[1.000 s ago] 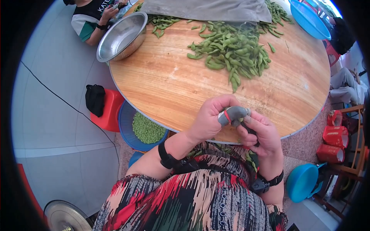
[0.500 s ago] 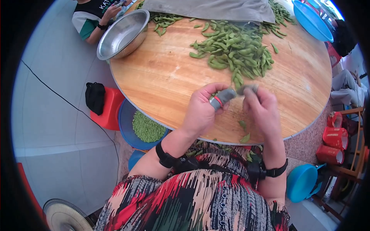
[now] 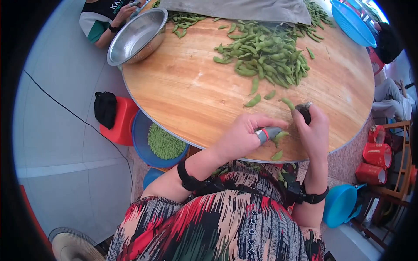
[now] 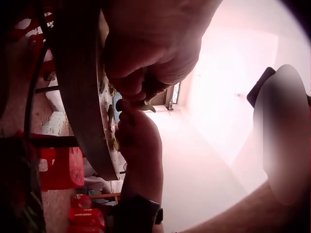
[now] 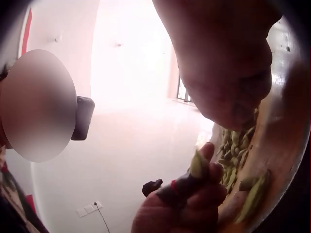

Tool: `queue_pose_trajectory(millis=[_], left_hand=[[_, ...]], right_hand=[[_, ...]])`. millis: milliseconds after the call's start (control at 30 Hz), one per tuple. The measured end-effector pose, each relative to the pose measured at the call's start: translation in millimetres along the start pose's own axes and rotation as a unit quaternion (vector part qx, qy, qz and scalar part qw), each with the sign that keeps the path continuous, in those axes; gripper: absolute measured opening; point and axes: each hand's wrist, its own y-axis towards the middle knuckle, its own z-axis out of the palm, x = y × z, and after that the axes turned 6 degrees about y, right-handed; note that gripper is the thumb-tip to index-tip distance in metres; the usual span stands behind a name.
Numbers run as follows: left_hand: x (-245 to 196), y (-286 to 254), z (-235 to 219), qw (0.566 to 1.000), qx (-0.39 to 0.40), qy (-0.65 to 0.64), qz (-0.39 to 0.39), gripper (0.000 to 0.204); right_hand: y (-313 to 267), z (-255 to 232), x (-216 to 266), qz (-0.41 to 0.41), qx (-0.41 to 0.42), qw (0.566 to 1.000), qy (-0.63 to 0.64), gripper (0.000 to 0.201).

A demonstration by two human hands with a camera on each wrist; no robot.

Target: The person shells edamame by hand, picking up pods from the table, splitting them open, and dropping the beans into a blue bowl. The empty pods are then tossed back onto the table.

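In the head view my left hand (image 3: 271, 131) is over the near edge of the round wooden table (image 3: 191, 95). A grey thumb guard with a red band (image 3: 266, 133) is on it, and it pinches a green bean pod (image 3: 281, 135). My right hand (image 3: 301, 114) lies just to the right with a dark guard on one fingertip. That fingertip touches another pod (image 3: 287, 103); whether it pinches the pod is hidden. The right wrist view shows the left hand (image 5: 187, 199) holding the pod (image 5: 197, 165) upright. A large pile of pods (image 3: 265, 52) lies further back.
Loose pods (image 3: 253, 101) lie between pile and hands. A steel bowl (image 3: 137, 37) sits at the table's far left by another person (image 3: 102, 17). Below the table's left edge are a blue basin of shelled beans (image 3: 163, 143) and a red stool (image 3: 119, 124). A blue basket (image 3: 350, 21) is at far right.
Both hands reached forward to the pile's near edge, then drew back toward the table's near edge. The left hand now holds a pod, and a few pods lie loose behind the hands.
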Motion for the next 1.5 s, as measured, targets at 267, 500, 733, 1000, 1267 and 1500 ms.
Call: queue_pose_trajectory(millis=[267,500,733,1000,1267,1500], left_hand=[[-6.8,2.3,2.6,0.901,-0.079,0.367,0.218,0.020],[-1.9,6.4,-2.2,0.961,-0.086,-0.257,-0.051,0.014],[1.0,6.9,2.1,0.972,-0.099,-0.211,-0.029,0.011],[-6.8,2.2,0.1,0.979,-0.020,-0.194,-0.055,0.012],[-5.4,6.6,0.5,0.977,0.021,-0.205,-0.049,0.015],[-4.9,10.9,-5.2,0.994,-0.067,-0.076,0.039,0.035]], right_hand=[[-29.1,-14.1,18.7,0.013,0.113,0.983,0.143,0.020],[-34.7,-8.6,15.1,0.124,0.147,0.875,0.445,0.021],[-38.6,-2.9,7.9,0.153,0.237,0.811,0.512,0.020],[-37.3,-1.5,12.8,0.216,0.246,0.763,0.557,0.014],[-37.8,11.1,12.3,0.166,0.202,0.851,0.456,0.012],[-23.8,3.8,7.0,0.207,0.244,0.817,0.479,0.017]])
